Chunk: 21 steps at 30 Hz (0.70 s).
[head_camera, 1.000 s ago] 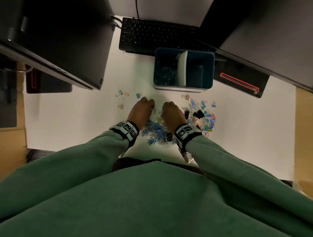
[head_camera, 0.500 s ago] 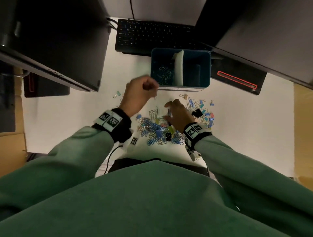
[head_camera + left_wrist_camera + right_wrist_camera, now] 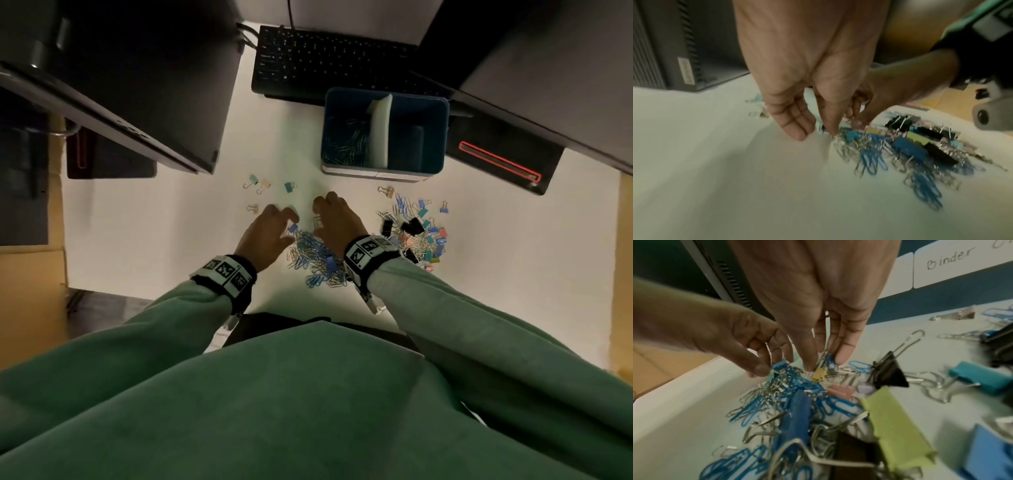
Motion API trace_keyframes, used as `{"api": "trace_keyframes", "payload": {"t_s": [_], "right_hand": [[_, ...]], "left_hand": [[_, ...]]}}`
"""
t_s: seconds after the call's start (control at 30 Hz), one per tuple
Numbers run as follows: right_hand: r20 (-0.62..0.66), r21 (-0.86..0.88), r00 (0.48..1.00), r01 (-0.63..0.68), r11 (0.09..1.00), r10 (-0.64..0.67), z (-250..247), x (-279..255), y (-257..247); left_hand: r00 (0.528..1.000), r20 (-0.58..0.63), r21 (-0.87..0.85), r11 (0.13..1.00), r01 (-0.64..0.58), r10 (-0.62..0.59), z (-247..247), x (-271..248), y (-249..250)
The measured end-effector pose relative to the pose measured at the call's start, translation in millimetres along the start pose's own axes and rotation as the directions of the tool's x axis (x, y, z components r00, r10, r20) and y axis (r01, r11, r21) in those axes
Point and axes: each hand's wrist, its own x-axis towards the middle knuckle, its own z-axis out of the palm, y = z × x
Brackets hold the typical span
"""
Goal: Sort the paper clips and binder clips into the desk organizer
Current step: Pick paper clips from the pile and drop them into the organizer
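White tabletop (image 3: 171,240) carries a mixed heap of blue and silver wire paper clips (image 3: 317,260) and coloured binder clips (image 3: 424,236), mostly unsorted. Only the teal desk organizer (image 3: 442,137) left compartment holds paper clips. Left hand (image 3: 265,236) fingers (image 3: 795,123) and right hand (image 3: 337,221) fingers (image 3: 844,353) reach in loosely; whether they grip clips, I cannot tell.

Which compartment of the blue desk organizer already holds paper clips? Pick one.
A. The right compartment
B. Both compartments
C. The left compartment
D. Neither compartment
C. In the head view, the blue desk organizer has a heap of paper clips in its left compartment, left of the white divider; the right compartment shows no clips.
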Motion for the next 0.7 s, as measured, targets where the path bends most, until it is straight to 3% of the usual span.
{"api": "trace_keyframes", "payload": {"t_s": [0.23,0.37,0.43,0.53,0.6,0.7], "right_hand": [[-0.015,0.034,1.000,-0.011,0.999,0.011,-7.5,-2.0,11.7],[-0.065,0.245,0.992,-0.092,0.965,0.111,-17.2,-5.8,22.2],[-0.131,0.371,0.979,-0.095,0.924,0.154,-31.0,-12.9,23.1],[-0.278,0.555,0.948,0.027,0.832,0.155,-70.1,-24.5,16.2],[-0.405,0.579,0.898,0.108,0.808,0.170,-99.6,-20.8,14.9],[-0.506,0.514,0.835,0.090,0.853,0.217,-128.5,1.6,23.6]], "left_hand": [[0.994,-0.096,-0.017,0.999,0.042,-0.043,0.0,15.1,-13.2],[0.972,-0.208,-0.142,0.987,0.080,-0.109,-6.4,18.1,-20.3],[0.966,-0.220,-0.184,0.978,0.095,-0.135,-8.0,17.3,-24.8],[0.953,-0.225,-0.244,0.958,0.149,-0.205,-7.4,15.1,-29.9],[0.932,-0.261,-0.236,0.953,0.190,-0.251,-8.4,16.5,-26.1],[0.909,-0.326,-0.219,0.956,0.196,-0.261,-10.4,14.7,-12.3]]}}
